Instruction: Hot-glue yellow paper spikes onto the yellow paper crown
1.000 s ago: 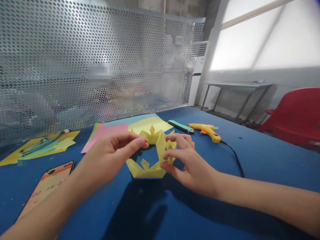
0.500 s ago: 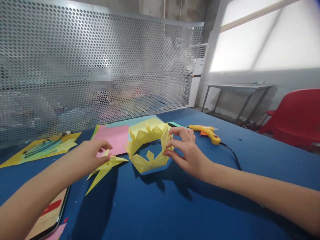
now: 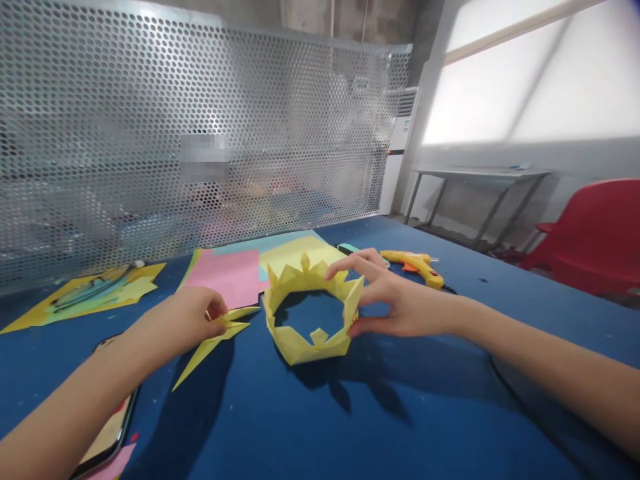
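The yellow crown-shaped ring of folded paper (image 3: 313, 351) sits upright on the blue worktop (image 3: 280, 427), its points directed upward. The fingers of the right hand (image 3: 387, 300) grasp its right side, the thumb against the outer wall and the index finger reaching to the far rim. Left of the ring, and apart from it, the fingers of the left hand (image 3: 197, 313) are closed on slender, pointed yellow folded-paper pieces (image 3: 204, 355); their exact count cannot be told. Behind the ring lie a flat pink paper sheet (image 3: 233, 275), a pale yellow paper sheet (image 3: 283, 252) and a light blue paper sheet (image 3: 245, 243), overlapping. Beyond the right hand are a green-and-black handled tool (image 3: 346, 249), partly hidden, and a yellow glue gun (image 3: 415, 263) with an orange trigger. A dark-edged phone (image 3: 107, 443) lies partly under the left forearm. A perforated metal screen (image 3: 200, 100) stands behind.
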`<state>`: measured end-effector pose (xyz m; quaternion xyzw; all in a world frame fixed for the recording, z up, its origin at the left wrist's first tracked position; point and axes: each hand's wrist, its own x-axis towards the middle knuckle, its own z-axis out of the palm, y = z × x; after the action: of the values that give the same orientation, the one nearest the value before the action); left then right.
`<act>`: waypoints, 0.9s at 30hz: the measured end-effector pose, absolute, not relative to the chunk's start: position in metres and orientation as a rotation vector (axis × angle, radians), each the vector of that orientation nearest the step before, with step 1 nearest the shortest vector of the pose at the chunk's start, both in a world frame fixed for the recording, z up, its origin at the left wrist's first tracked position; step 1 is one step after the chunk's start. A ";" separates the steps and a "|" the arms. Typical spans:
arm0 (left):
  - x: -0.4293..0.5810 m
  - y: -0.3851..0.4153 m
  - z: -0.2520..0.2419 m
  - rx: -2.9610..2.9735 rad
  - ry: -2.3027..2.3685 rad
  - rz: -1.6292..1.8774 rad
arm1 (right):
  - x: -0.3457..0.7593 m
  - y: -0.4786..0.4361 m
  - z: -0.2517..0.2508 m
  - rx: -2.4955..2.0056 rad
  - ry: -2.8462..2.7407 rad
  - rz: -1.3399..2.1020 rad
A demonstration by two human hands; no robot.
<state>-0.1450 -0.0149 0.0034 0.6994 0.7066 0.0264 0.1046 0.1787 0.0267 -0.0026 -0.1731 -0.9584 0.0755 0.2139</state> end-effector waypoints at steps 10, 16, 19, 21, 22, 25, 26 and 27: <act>-0.144 -0.014 0.003 2.033 2.095 0.139 | 0.202 0.039 0.016 -0.527 -2.634 0.386; -0.137 -0.021 0.017 2.047 2.118 0.259 | 0.218 0.067 0.021 -1.000 -2.215 0.244; -0.131 -0.025 0.026 2.020 2.144 0.308 | 0.230 0.092 0.004 -1.474 -2.100 0.120; -0.130 -0.027 0.028 1.986 2.133 0.324 | 0.240 0.109 -0.014 -1.659 -2.034 0.080; -0.130 -0.028 0.028 1.969 2.119 0.331 | 0.245 0.116 -0.024 -1.746 -1.995 0.068; -0.133 -0.028 0.023 1.927 2.067 0.370 | 0.257 0.133 -0.049 -1.846 -1.946 0.040; -0.134 -0.027 0.021 1.920 2.047 0.403 | 0.261 0.136 -0.054 -1.831 -1.945 0.034; -0.135 -0.026 0.020 1.915 2.030 0.438 | 0.265 0.139 -0.058 -1.778 -1.953 0.027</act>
<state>-0.1354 -0.0263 0.0198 0.6695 0.7096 0.1532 0.1575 0.2652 0.1390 -0.0576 -0.6523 -0.7164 0.0100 0.2475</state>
